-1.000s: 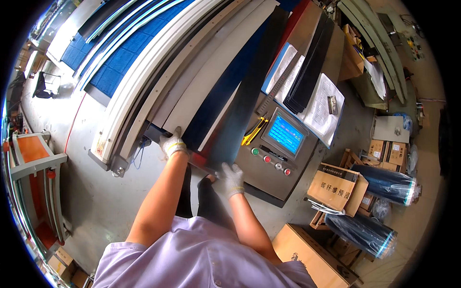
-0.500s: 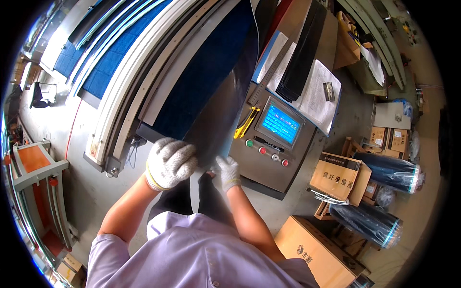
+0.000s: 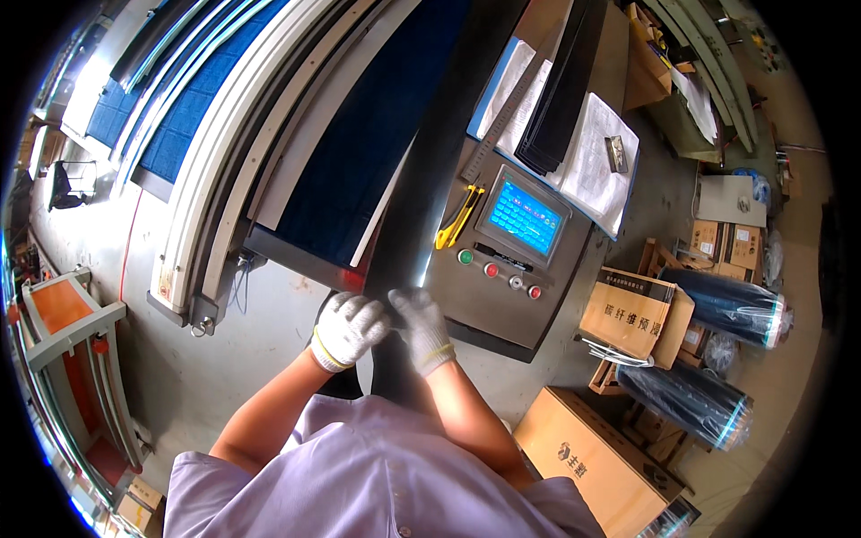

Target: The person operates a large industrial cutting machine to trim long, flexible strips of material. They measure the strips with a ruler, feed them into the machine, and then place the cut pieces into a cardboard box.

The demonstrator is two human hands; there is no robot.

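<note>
A long dark glossy sheet [image 3: 414, 202] runs from the top of the view down to my body, along the left side of the control panel. Both my hands wear whitish knitted gloves and sit close together at its near end. My left hand [image 3: 350, 330], fingers curled, is closed on the sheet's left edge. Beside it, my right hand [image 3: 423, 330] grips the sheet from the right, its fingertips slightly blurred. My glove hides the exact grip of each hand. Left of the sheet lies the dark blue bed [image 3: 350, 170] of a machine.
A pale machine beam [image 3: 229, 152] arches over the bed. On the control panel [image 3: 502, 309] are a lit screen [image 3: 525, 215], buttons, a marker and a yellow cutter [image 3: 460, 218]. Black strips [image 3: 560, 99] and papers [image 3: 596, 170] lie beyond. Cartons [image 3: 632, 314] and wrapped dark rolls [image 3: 686, 403] stand right.
My left hand has moved right and slightly down, closer to my right hand. The sheet has shifted from over the blue bed toward the panel, uncovering a white strip and the bed's near corner.
</note>
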